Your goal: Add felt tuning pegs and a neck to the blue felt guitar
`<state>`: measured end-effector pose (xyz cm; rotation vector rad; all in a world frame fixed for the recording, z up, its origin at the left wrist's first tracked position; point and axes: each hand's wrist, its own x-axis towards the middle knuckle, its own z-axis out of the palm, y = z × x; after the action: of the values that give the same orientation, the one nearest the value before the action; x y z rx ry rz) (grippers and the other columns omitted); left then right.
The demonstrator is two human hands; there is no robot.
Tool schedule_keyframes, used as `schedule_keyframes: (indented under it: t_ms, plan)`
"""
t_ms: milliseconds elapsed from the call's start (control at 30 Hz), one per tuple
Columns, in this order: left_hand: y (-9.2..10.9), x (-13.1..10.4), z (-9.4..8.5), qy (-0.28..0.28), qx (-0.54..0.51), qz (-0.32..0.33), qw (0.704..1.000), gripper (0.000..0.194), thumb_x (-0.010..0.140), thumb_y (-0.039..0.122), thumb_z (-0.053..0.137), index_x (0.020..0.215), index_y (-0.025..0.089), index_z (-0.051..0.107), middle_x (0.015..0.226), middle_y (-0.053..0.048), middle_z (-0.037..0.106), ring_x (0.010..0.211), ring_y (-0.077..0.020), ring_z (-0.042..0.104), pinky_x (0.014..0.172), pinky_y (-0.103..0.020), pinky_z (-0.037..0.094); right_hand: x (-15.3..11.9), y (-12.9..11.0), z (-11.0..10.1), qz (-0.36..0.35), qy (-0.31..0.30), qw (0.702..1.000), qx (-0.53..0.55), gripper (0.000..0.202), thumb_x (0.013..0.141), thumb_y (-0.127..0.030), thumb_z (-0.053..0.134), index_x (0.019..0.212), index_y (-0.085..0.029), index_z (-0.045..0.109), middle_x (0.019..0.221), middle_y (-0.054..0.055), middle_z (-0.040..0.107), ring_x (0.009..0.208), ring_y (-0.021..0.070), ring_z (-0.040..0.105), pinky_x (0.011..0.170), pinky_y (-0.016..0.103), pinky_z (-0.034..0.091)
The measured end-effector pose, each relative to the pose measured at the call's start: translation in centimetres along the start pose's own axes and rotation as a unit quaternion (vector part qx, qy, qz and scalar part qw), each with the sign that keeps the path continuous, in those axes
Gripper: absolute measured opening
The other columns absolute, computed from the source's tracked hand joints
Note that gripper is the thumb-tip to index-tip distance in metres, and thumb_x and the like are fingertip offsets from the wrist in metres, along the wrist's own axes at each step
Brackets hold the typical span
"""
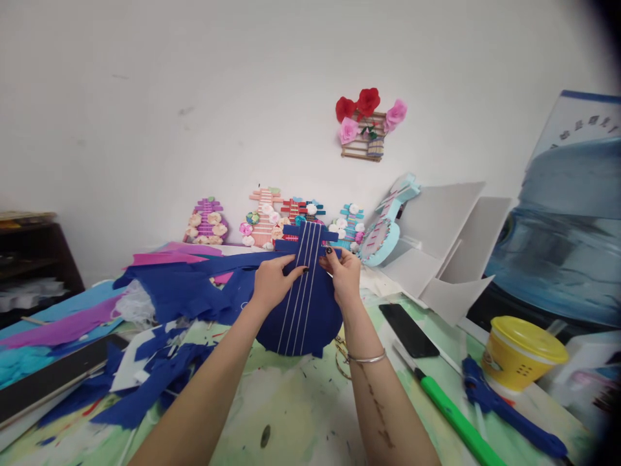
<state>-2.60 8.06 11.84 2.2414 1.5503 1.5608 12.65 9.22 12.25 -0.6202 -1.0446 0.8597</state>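
A dark blue lute-shaped piece [310, 304] with white strings down its front stands upright over the table in front of me. My left hand [276, 279] grips its left side near the neck, the thumb lying across the strings. On the right side, my right hand [343, 275] pinches the edge near a blue crosspiece [330, 237], thumb and fingers together. More blue crosspieces stick out at the upper left of the neck. The fingers behind the piece are hidden.
Blue cloth [194, 288] and scraps [160, 369] cover the left. At right lie a phone [409, 330], a green-handled knife [456, 414], a blue glue gun [509, 411] and a yellow tub [524, 353]. Decorated lutes [264, 217] lean against the wall behind.
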Motion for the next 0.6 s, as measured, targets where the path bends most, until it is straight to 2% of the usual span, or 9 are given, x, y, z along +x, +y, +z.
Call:
schedule_keyframes:
  t_ms: [133, 300, 467, 600]
  plan:
    - [-0.10, 0.03, -0.01, -0.004, -0.008, 0.003, 1.000, 0.039, 0.076, 0.046, 0.062, 0.101, 0.017, 0.071, 0.102, -0.011, 0.072, 0.090, -0.0260, 0.066, 0.080, -0.034, 0.047, 0.05, 0.03, 0.01, 0.005, 0.002, 1.000, 0.009, 0.034, 0.061, -0.047, 0.075, 0.077, -0.019, 0.063, 0.060, -0.002, 0.065, 0.057, 0.0166, 0.065, 0.068, 0.033, 0.056]
    - [-0.10, 0.01, -0.06, -0.004, -0.006, 0.005, 1.000, 0.041, 0.076, 0.045, 0.063, 0.101, 0.013, 0.071, 0.099, -0.013, 0.073, 0.085, -0.0264, 0.066, 0.077, -0.035, 0.047, 0.09, 0.02, -0.01, 0.008, 0.007, 1.000, 0.008, 0.035, 0.061, -0.049, 0.075, 0.076, -0.020, 0.063, 0.059, -0.001, 0.066, 0.058, 0.0189, 0.067, 0.067, 0.035, 0.056]
    - [-0.12, 0.02, -0.07, 0.000, -0.018, 0.003, 1.000, 0.037, 0.075, 0.045, 0.065, 0.099, 0.018, 0.072, 0.098, -0.010, 0.073, 0.084, -0.0251, 0.067, 0.077, -0.034, 0.048, 0.05, -0.01, 0.09, 0.006, 0.011, 1.000, 0.002, 0.037, 0.060, -0.052, 0.074, 0.076, -0.020, 0.063, 0.059, 0.000, 0.066, 0.058, 0.0194, 0.066, 0.067, 0.035, 0.056]
    - [-0.15, 0.04, -0.07, 0.000, -0.024, 0.004, 1.000, 0.037, 0.074, 0.044, 0.065, 0.099, 0.017, 0.072, 0.101, -0.012, 0.072, 0.089, -0.0273, 0.067, 0.080, -0.037, 0.048, 0.00, -0.06, 0.09, 0.008, 0.011, 1.000, 0.011, 0.035, 0.059, -0.050, 0.075, 0.074, -0.020, 0.062, 0.057, -0.001, 0.065, 0.056, 0.0183, 0.065, 0.066, 0.035, 0.056]
